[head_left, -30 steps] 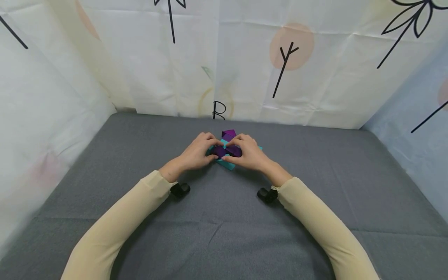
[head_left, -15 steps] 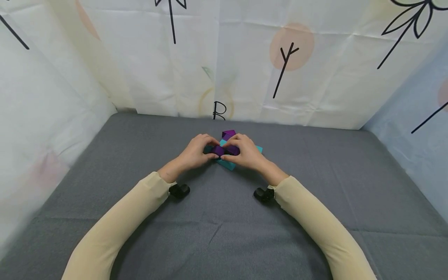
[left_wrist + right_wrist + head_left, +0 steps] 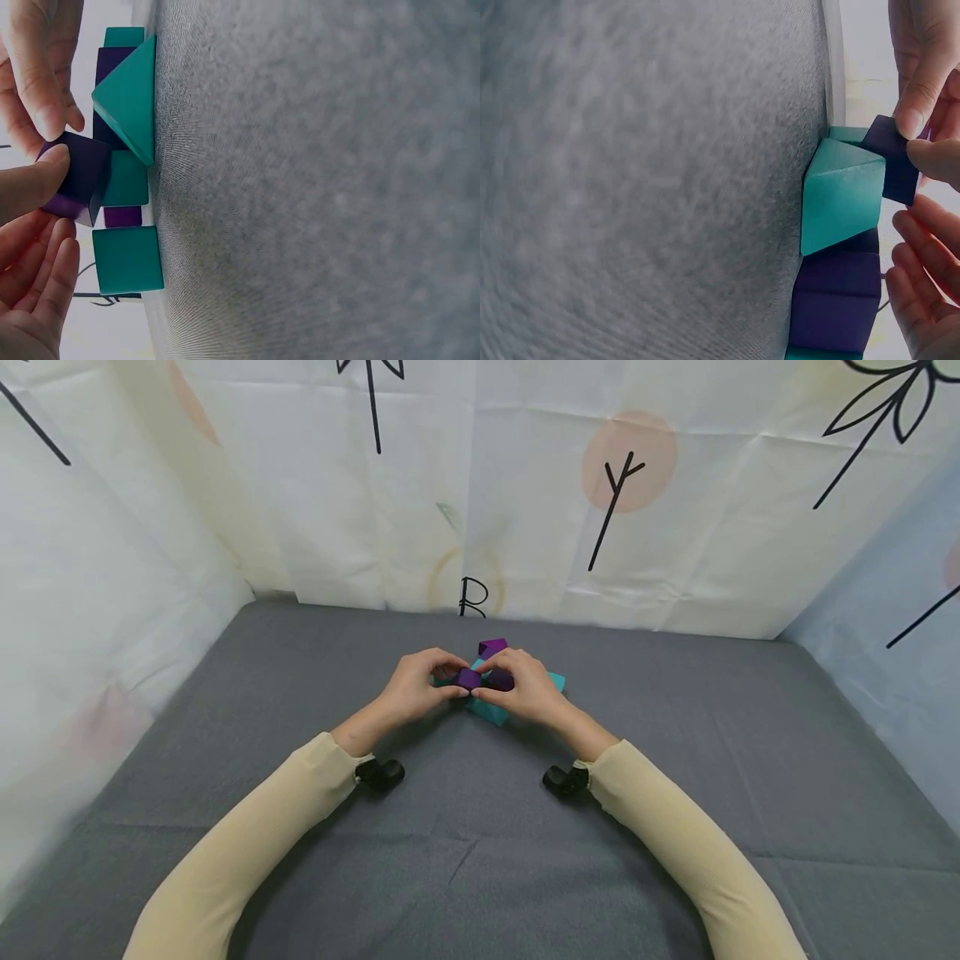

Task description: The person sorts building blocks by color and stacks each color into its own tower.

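A purple cube [image 3: 469, 678] is held between both hands, low over a cluster of teal and purple blocks. My left hand [image 3: 417, 685] pinches it from the left, its thumb flat on the near face in the left wrist view. From the other side my right hand [image 3: 531, 687] has its thumb and fingertips at the cube's edge. A teal triangular block [image 3: 129, 105] stands just in front, on the right hand's side. Behind it sits a purple block [image 3: 835, 300], and a teal block [image 3: 126, 178] lies under the cube. The fingers hide part of the cluster.
A teal cube [image 3: 129, 259] ends the cluster on the left. A teal block [image 3: 557, 681] pokes out at the right, and a purple piece [image 3: 493, 647] stands at the back. Grey cloth [image 3: 480, 827] covers the table, with a printed curtain [image 3: 525, 485] behind.
The right hand has shifted slightly left. The purple cube has turned between the fingers and shows its top more squarely, while less teal shows between the hands.
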`<state>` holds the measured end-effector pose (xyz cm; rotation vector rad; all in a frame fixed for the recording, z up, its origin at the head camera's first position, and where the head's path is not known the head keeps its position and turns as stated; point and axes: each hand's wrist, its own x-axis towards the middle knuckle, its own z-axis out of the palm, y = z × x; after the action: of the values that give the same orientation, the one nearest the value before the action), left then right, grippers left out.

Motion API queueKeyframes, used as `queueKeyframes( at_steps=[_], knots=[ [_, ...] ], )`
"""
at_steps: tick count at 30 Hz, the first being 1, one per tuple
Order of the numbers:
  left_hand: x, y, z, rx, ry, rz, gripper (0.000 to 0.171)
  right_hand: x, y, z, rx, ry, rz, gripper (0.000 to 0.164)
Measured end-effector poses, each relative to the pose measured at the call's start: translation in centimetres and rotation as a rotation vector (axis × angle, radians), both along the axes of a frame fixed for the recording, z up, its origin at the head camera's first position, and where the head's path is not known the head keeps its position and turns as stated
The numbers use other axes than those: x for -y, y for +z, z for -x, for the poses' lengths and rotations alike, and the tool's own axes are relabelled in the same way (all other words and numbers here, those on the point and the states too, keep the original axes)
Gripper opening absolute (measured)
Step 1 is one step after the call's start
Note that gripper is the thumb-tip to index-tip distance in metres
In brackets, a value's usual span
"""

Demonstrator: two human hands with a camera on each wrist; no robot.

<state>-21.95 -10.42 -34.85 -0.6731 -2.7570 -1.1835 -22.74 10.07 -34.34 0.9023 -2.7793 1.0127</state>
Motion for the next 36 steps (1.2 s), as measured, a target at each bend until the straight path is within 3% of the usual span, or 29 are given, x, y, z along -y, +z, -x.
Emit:
queueKeyframes(
  at_steps=[12, 23, 29, 36],
  knots=[
    [0.8, 0.1, -1.4, 0.055, 0.022, -0.059, 0.036, 0.6, 0.7, -1.4, 0.182, -0.012, 0.115, 0.034],
    [2.1, 0.6, -3.1, 0.086, 0.046, -0.107, 0.037, 1.9, 0.7, -2.8, 0.349, 0.017, 0.308, 0.034],
    [2.7, 0.9, -3.7, 0.106, 0.063, -0.084, 0.035, 2.5, 0.7, -3.2, 0.357, 0.021, 0.317, 0.034],
    [3.5, 0.8, -4.0, 0.15, 0.053, -0.044, 0.034, 3.3, 0.4, -3.5, 0.341, 0.017, 0.234, 0.033]
  ],
)
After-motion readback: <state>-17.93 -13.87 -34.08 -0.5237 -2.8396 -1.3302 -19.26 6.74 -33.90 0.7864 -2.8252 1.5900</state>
